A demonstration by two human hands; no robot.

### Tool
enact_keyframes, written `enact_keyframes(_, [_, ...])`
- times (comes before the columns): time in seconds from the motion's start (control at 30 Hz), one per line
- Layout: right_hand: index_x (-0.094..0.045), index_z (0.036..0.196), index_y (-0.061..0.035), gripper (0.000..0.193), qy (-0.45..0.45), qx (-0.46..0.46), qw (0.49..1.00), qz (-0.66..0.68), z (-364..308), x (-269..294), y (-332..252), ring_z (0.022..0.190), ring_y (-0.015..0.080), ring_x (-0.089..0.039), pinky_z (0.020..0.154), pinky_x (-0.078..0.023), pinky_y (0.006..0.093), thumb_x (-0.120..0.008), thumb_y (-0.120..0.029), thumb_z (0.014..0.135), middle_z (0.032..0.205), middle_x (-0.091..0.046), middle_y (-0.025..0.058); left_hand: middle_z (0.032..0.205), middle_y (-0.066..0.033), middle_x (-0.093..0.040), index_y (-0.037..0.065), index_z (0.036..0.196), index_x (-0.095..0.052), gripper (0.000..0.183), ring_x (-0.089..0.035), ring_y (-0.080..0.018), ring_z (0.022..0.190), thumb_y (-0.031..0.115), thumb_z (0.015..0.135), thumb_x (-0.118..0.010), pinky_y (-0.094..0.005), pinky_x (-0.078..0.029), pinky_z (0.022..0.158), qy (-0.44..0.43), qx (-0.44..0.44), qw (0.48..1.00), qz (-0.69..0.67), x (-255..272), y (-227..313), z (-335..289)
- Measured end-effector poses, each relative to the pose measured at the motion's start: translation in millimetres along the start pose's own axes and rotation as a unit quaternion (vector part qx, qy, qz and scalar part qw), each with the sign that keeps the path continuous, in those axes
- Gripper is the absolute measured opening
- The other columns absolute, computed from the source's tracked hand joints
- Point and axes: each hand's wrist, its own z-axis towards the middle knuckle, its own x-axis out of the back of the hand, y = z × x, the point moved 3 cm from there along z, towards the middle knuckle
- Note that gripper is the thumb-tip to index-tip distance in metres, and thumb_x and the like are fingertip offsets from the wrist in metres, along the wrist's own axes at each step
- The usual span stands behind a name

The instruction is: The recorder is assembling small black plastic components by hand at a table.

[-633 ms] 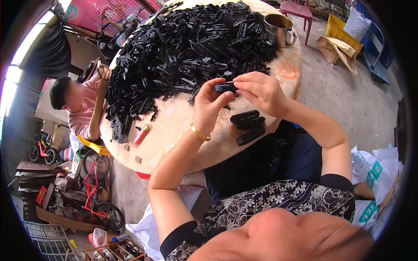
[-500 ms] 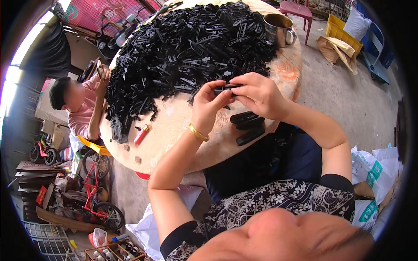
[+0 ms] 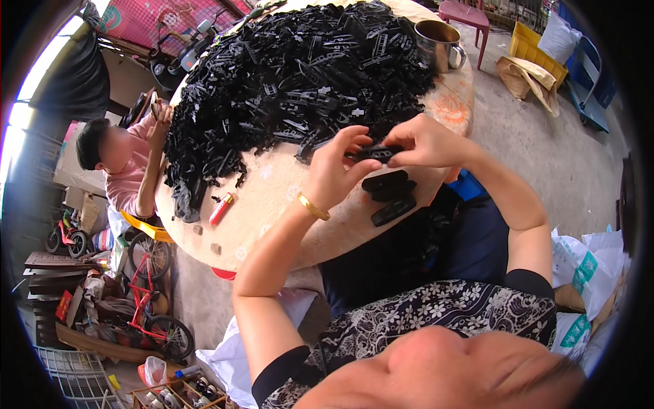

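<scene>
Over the near right part of the round table (image 3: pixel 272 235), my two hands share a small elongated black plastic part (image 3: pixel 378 154). The right hand (image 3: pixel 429 144) pinches its right end between thumb and fingers. At the other end, the left hand (image 3: pixel 332 169) curls its thumb and fingers about the part, partly hiding that end. Just below the hands lie several similar long black plastic pieces (image 3: pixel 394 211) near the table edge. Beyond them spreads a large heap of black plastic parts (image 3: pixel 293 75); its individual shapes are mostly too small to tell.
A metal mug (image 3: pixel 436 44) stands at the heap's right. A red lighter (image 3: pixel 221 208) lies at the near left. Across the table's left side sits another person (image 3: pixel 129 167), hands raised. White bags (image 3: pixel 586 266) are at my right, and a red bicycle (image 3: pixel 144 300) stands lower left.
The black part has turned to show a broader face and sits slightly lower and further right. My right hand has shifted right, and my left fingers are spread somewhat wider.
</scene>
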Motion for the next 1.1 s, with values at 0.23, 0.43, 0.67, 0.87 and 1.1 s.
enact_keyframes(0.23, [-0.07, 0.089, -0.0063, 0.022, -0.008, 0.023, 0.991, -0.131, -4, 11, 9, 0.072, 0.0284, -0.062, 0.065, -0.048, 0.0368, -0.068, -0.025, 0.076, 0.077, -0.064, 0.0109, 0.098, -0.0128, -0.06, 0.005, 0.101, -0.065, 0.029, -0.054, -0.0291, 0.098, 0.019, 0.076, -0.07, -0.0363, -0.043, 0.088, -0.011, 0.096, 0.938, 0.332, 57, -54, 8])
enact_keyframes(0.43, [-0.065, 0.081, -0.0078, 0.012, 0.102, 0.051, 0.943, -0.314, 1, -3, 28, 0.076, 0.026, -0.06, 0.068, -0.049, 0.0367, -0.067, -0.019, 0.077, 0.081, -0.059, 0.0078, 0.098, -0.0125, -0.061, 0.004, 0.098, -0.063, 0.029, -0.054, -0.0295, 0.097, 0.016, 0.073, -0.069, -0.0366, -0.044, 0.087, -0.057, 0.137, 0.923, 0.355, 54, -66, 8])
enact_keyframes(0.67, [-0.057, 0.075, -0.0044, 0.015, 0.186, 0.112, 0.933, -0.287, 2, 2, 13, 0.072, 0.0256, -0.06, 0.065, -0.049, 0.0357, -0.067, -0.015, 0.078, 0.077, -0.06, 0.0079, 0.092, -0.0124, -0.063, 0.002, 0.094, -0.058, 0.026, -0.059, -0.0323, 0.085, 0.015, 0.073, -0.066, -0.0391, -0.048, 0.079, 0.098, 0.12, 0.948, 0.278, 52, -42, 12])
enact_keyframes(0.87, [-0.062, 0.083, -0.0026, 0.011, 0.245, 0.17, 0.95, -0.094, -1, 1, -15, 0.07, 0.0261, -0.062, 0.061, -0.05, 0.0335, -0.069, -0.004, 0.075, 0.079, -0.064, 0.0088, 0.088, -0.0032, -0.061, 0.002, 0.104, -0.055, 0.025, -0.063, -0.0106, 0.079, -0.004, 0.08, -0.06, -0.0207, -0.052, 0.065, 0.028, 0.117, 0.973, -0.198, 15, -20, 7])
enact_keyframes(1.1, [-0.064, 0.086, -0.0028, 0.014, 0.268, 0.259, 0.923, -0.099, -3, -9, -25, 0.073, 0.0254, -0.063, 0.063, -0.051, 0.0329, -0.069, -0.001, 0.074, 0.085, -0.066, 0.0093, 0.099, -0.0087, -0.063, 0.0, 0.11, -0.052, 0.028, -0.065, -0.0193, 0.09, -0.001, 0.084, -0.062, -0.0308, -0.055, 0.084, -0.039, 0.153, 0.899, -0.408, -12, -12, -2])
